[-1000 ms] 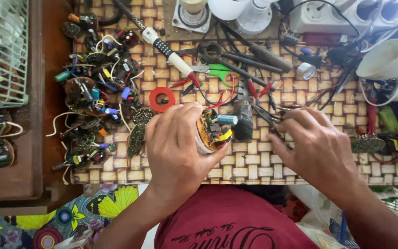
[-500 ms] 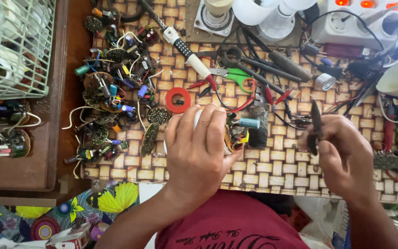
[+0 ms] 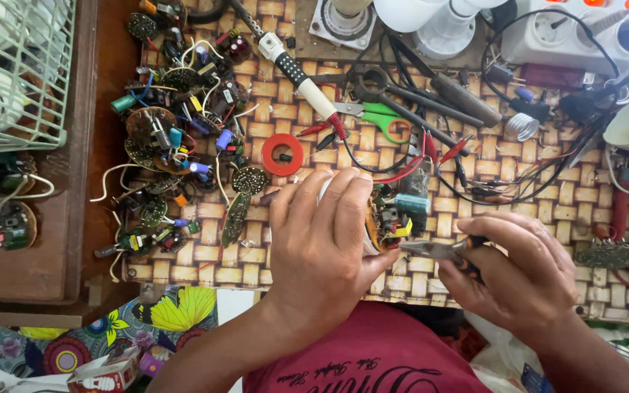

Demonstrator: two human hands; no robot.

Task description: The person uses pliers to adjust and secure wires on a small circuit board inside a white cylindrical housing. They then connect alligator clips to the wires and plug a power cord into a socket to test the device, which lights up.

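Now the right hand [image 3: 515, 273] holds a pair of pliers [image 3: 438, 251] with orange grips, its fingers wrapped round the handles, and the nose of the tool points left into the board of the lamp base [image 3: 384, 222]; a second ago that hand was empty and spread open to the right of the work, and half a second ago it was lifting the tool upright, so the pliers have just been brought to bear on the parts. The left hand [image 3: 325, 247] has stayed where it was, fingers curled closed over the white lamp base, which sits near the middle of the woven mat [image 3: 205, 266] with its circuit side turned right toward the pliers. Whether the plier tips already grip a wire or only touch the board cannot be told. To the far left stands a pale green wire basket [image 3: 20, 80] with white, rounded things inside, too blurred to name. Left of the hands lies a heap of circuit boards [image 3: 176, 145] with coloured parts and loose wires. Beyond the hands lie a red ring [image 3: 282, 154], a soldering iron [image 3: 296, 69] and green-handled scissors [image 3: 376, 120], and at the far right a white power strip [image 3: 569, 36].
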